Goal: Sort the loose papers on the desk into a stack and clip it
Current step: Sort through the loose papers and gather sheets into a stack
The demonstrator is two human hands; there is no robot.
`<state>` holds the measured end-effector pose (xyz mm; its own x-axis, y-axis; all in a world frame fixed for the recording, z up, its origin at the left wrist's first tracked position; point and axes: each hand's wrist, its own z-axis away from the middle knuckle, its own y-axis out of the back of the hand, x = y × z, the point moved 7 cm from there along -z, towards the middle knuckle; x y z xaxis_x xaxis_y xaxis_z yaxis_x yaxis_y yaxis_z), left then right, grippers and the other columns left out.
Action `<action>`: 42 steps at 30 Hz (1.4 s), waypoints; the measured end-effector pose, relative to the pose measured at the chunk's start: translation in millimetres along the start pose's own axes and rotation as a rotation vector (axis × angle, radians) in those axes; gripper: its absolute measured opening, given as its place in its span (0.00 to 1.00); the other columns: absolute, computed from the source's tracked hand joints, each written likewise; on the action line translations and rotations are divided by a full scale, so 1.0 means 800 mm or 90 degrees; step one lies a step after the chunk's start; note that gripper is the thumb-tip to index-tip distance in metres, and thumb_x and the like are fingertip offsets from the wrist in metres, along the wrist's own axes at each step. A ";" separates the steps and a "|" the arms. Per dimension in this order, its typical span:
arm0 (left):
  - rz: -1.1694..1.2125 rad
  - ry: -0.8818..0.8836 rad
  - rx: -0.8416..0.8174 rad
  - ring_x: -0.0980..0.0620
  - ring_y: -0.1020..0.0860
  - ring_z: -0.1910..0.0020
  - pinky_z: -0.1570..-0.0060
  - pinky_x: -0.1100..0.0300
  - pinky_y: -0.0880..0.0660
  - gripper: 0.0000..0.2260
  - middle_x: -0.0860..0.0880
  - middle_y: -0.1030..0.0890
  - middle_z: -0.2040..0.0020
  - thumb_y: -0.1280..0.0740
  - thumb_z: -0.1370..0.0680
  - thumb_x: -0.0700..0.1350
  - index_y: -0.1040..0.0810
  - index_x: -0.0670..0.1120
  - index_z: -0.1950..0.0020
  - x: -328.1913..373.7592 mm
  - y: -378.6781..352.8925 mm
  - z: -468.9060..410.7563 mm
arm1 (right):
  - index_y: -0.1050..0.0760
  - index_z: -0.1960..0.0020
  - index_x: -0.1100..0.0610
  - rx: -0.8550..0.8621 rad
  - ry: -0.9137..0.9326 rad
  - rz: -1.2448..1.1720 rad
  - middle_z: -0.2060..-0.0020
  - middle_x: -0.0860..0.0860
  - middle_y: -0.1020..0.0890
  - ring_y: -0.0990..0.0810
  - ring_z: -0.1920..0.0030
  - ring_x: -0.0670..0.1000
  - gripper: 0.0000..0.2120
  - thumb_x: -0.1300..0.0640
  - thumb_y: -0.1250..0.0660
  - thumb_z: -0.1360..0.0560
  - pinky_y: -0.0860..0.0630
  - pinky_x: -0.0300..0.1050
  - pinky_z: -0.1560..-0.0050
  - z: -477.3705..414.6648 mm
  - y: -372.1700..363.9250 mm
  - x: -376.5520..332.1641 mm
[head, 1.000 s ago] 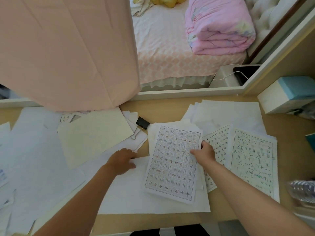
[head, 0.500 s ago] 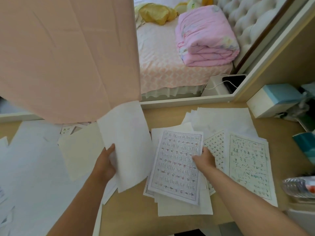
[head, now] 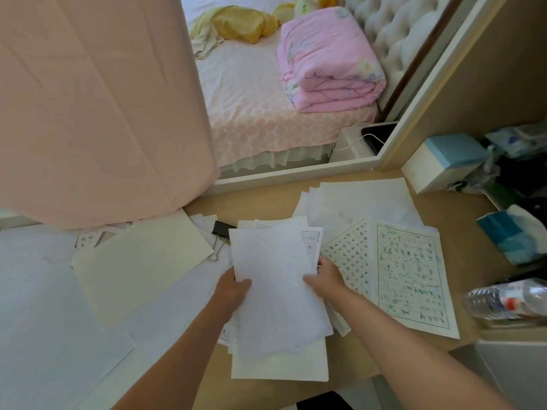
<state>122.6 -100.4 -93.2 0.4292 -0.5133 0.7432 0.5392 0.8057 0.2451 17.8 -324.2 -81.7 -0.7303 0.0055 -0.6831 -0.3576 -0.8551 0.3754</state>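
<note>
Paper covers most of my desk (head: 461,232), and the stack (head: 278,365) sits at its middle, right in front of me. It is ragged. The edges do not line up, a blank page sticks out at the near end, and the corner of a printed grid page (head: 312,242) peeks out at the far right. The top sheet (head: 275,291) is plain white, thin and matte, lying a little askew over the rest.

The black binder clip (head: 220,229), with its bent wire handles, lies just beside the stack's far left corner on loose white pages. Left of it, a stiffer-looking cream sheet (head: 139,261) lies flat over more white paper. To the right, two handwritten pages (head: 414,276), with rows of characters in ruled boxes, lie side by side on further blank sheets.

My left hand (head: 233,287) grips the top sheet at its left edge, thumb curled over the face, fingers hidden beneath. My right hand (head: 325,279) pinches the right edge the same way, thumb on top. With the fingers out of sight, I cannot tell how many sheets each hand has.

A clear plastic bottle (head: 509,298) lies on its side at the right edge, a teal tissue pack (head: 509,235) sits beyond it, and smooth pink cloth (head: 88,99) hangs over the desk's far left.
</note>
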 end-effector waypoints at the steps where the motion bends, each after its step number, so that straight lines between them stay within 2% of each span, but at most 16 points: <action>1: -0.039 -0.018 -0.009 0.47 0.22 0.47 0.49 0.56 0.26 0.16 0.46 0.21 0.42 0.35 0.22 0.39 0.26 0.43 0.34 0.004 -0.006 0.000 | 0.26 0.43 0.50 0.007 0.004 0.024 0.49 0.49 0.18 0.18 0.50 0.53 0.17 0.64 0.32 0.29 0.20 0.54 0.45 0.001 0.003 0.001; 4: -0.148 -0.059 0.081 0.46 0.22 0.45 0.48 0.56 0.25 0.18 0.48 0.22 0.44 0.30 0.26 0.39 0.27 0.42 0.37 0.014 0.005 -0.007 | 0.25 0.45 0.50 0.021 0.018 0.008 0.52 0.49 0.17 0.17 0.52 0.53 0.17 0.67 0.36 0.27 0.19 0.54 0.48 0.004 0.019 0.006; 6: -0.158 -0.073 0.147 0.45 0.24 0.39 0.41 0.49 0.25 0.27 0.47 0.25 0.38 0.26 0.28 0.41 0.31 0.42 0.31 0.020 0.018 -0.011 | 0.25 0.46 0.49 0.000 0.031 -0.040 0.51 0.49 0.16 0.17 0.52 0.52 0.16 0.68 0.36 0.26 0.19 0.50 0.51 0.005 0.033 0.010; 8: -0.062 -0.069 0.114 0.48 0.29 0.35 0.35 0.47 0.29 0.36 0.49 0.32 0.33 0.25 0.28 0.41 0.40 0.43 0.25 0.024 0.015 -0.013 | 0.25 0.46 0.48 -0.040 0.036 -0.077 0.49 0.48 0.16 0.16 0.51 0.50 0.16 0.69 0.36 0.25 0.19 0.46 0.53 0.006 0.045 0.013; 9: 0.006 -0.061 0.062 0.49 0.29 0.35 0.36 0.48 0.28 0.37 0.49 0.32 0.32 0.26 0.27 0.40 0.43 0.45 0.24 0.028 0.005 -0.012 | 0.25 0.46 0.48 -0.060 0.032 -0.085 0.49 0.48 0.16 0.16 0.50 0.49 0.16 0.68 0.36 0.24 0.19 0.46 0.52 0.005 0.048 0.014; 11: 0.046 -0.063 -0.013 0.48 0.24 0.39 0.40 0.49 0.25 0.30 0.48 0.26 0.33 0.29 0.25 0.39 0.38 0.48 0.26 0.037 -0.012 -0.011 | 0.26 0.44 0.48 -0.079 0.016 -0.082 0.47 0.48 0.17 0.17 0.48 0.51 0.15 0.66 0.35 0.24 0.19 0.51 0.47 -0.001 0.048 0.018; 13: -0.023 -0.074 0.009 0.47 0.23 0.41 0.41 0.49 0.24 0.22 0.47 0.23 0.37 0.33 0.23 0.40 0.32 0.47 0.29 0.047 -0.016 -0.008 | 0.28 0.43 0.51 -0.069 0.000 -0.053 0.47 0.50 0.19 0.18 0.48 0.52 0.13 0.63 0.35 0.25 0.20 0.53 0.46 -0.007 0.041 0.016; 17: -0.185 -0.085 0.097 0.45 0.23 0.41 0.44 0.56 0.27 0.16 0.46 0.21 0.39 0.35 0.20 0.48 0.29 0.44 0.34 0.054 0.007 0.002 | 0.35 0.39 0.53 -0.048 -0.001 0.083 0.49 0.51 0.23 0.23 0.51 0.52 0.16 0.63 0.40 0.24 0.26 0.43 0.59 -0.010 0.009 -0.006; 19: -0.272 -0.077 0.115 0.44 0.25 0.38 0.46 0.58 0.31 0.18 0.45 0.23 0.37 0.37 0.19 0.49 0.30 0.42 0.32 0.044 0.027 0.003 | 0.35 0.38 0.54 -0.052 0.025 0.143 0.49 0.50 0.24 0.23 0.50 0.52 0.16 0.63 0.39 0.25 0.28 0.44 0.59 -0.010 -0.013 -0.016; 22: -0.363 -0.075 0.191 0.41 0.25 0.39 0.43 0.50 0.28 0.20 0.41 0.25 0.37 0.35 0.21 0.45 0.33 0.41 0.31 0.028 0.058 0.006 | 0.30 0.37 0.55 -0.081 0.037 0.136 0.51 0.48 0.22 0.22 0.50 0.50 0.19 0.64 0.36 0.27 0.27 0.42 0.56 -0.006 -0.046 -0.020; 25: -0.446 -0.071 0.277 0.40 0.27 0.40 0.46 0.47 0.25 0.32 0.40 0.31 0.37 0.28 0.26 0.43 0.40 0.40 0.26 0.028 0.068 0.013 | 0.26 0.37 0.55 -0.101 0.073 0.163 0.55 0.44 0.21 0.23 0.53 0.46 0.19 0.63 0.37 0.26 0.28 0.39 0.56 -0.002 -0.050 -0.028; 28: -0.558 -0.164 0.327 0.42 0.28 0.42 0.47 0.51 0.25 0.40 0.40 0.31 0.37 0.24 0.30 0.44 0.41 0.40 0.24 0.059 0.045 0.012 | 0.27 0.33 0.54 -0.064 0.134 0.218 0.43 0.47 0.21 0.24 0.45 0.48 0.18 0.62 0.38 0.23 0.26 0.41 0.45 -0.010 -0.013 -0.041; 32: -0.501 -0.282 0.164 0.47 0.29 0.36 0.40 0.54 0.28 0.31 0.46 0.29 0.34 0.28 0.25 0.44 0.37 0.47 0.25 0.102 -0.039 -0.010 | 0.25 0.35 0.51 -0.030 0.200 0.431 0.38 0.48 0.25 0.25 0.41 0.49 0.18 0.65 0.39 0.22 0.24 0.47 0.41 -0.040 0.061 -0.047; 36: -0.536 -0.316 -0.015 0.48 0.31 0.33 0.37 0.52 0.28 0.26 0.49 0.30 0.32 0.31 0.23 0.47 0.34 0.50 0.27 0.129 -0.126 -0.033 | 0.29 0.32 0.50 -0.045 0.243 0.640 0.32 0.49 0.29 0.31 0.32 0.51 0.24 0.66 0.37 0.25 0.31 0.48 0.33 -0.075 0.111 -0.045; 40: -0.579 -0.284 -0.112 0.49 0.34 0.30 0.35 0.51 0.30 0.31 0.50 0.34 0.27 0.30 0.25 0.51 0.37 0.50 0.25 0.136 -0.193 -0.047 | 0.43 0.22 0.48 -0.121 0.266 0.752 0.22 0.54 0.46 0.47 0.22 0.55 0.41 0.56 0.26 0.29 0.44 0.53 0.24 -0.106 0.127 -0.032; 42: -0.602 -0.269 -0.136 0.48 0.38 0.27 0.30 0.50 0.34 0.36 0.49 0.39 0.24 0.29 0.26 0.53 0.42 0.48 0.22 0.130 -0.220 -0.050 | 0.45 0.22 0.47 -0.124 0.288 0.796 0.23 0.55 0.46 0.46 0.23 0.56 0.47 0.49 0.22 0.34 0.45 0.55 0.24 -0.119 0.131 -0.032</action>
<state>101.4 -307.5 -84.0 -0.4965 -0.7273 0.4738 0.6570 0.0418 0.7527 54.7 -463.5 -84.6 -0.2348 -0.9659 -0.1094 0.5181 -0.2196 0.8266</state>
